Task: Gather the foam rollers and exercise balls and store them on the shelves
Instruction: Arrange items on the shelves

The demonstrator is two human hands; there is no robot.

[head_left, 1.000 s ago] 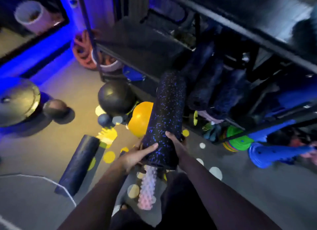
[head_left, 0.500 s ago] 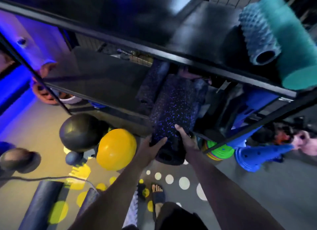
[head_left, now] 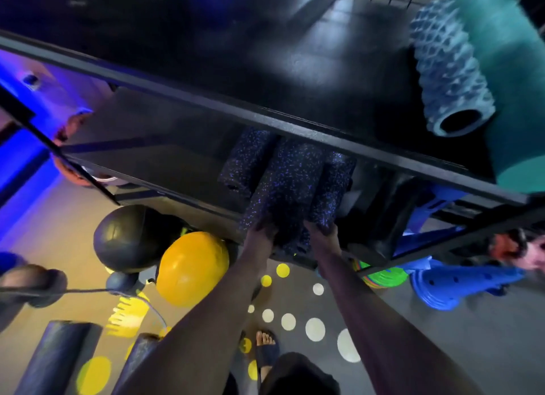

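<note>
A black foam roller with blue speckles [head_left: 287, 188] lies lengthwise on the middle shelf [head_left: 165, 161], between two similar speckled rollers. My left hand [head_left: 261, 236] and my right hand [head_left: 321, 235] both grip its near end, which sticks out past the shelf edge. On the top shelf [head_left: 265, 55] rest a knobbly light-blue roller [head_left: 448, 73] and a smooth teal roller [head_left: 513, 79]. On the floor sit a yellow ball [head_left: 191, 267], a large black ball [head_left: 126, 238], a small dark ball [head_left: 121, 282] and two dark rollers [head_left: 53, 359].
Blue cones [head_left: 460, 282] and green discs [head_left: 383, 276] lie on the floor under the rack at right. Another dark ball [head_left: 32, 282] and a thin cable lie at left. White and yellow spots mark the grey floor. My sandalled foot [head_left: 267, 344] stands below my arms.
The speckled roller has gone from the floor area up onto the middle shelf and slid deeper between the other two. Both hands stayed on its near end, and my view tilted up.
</note>
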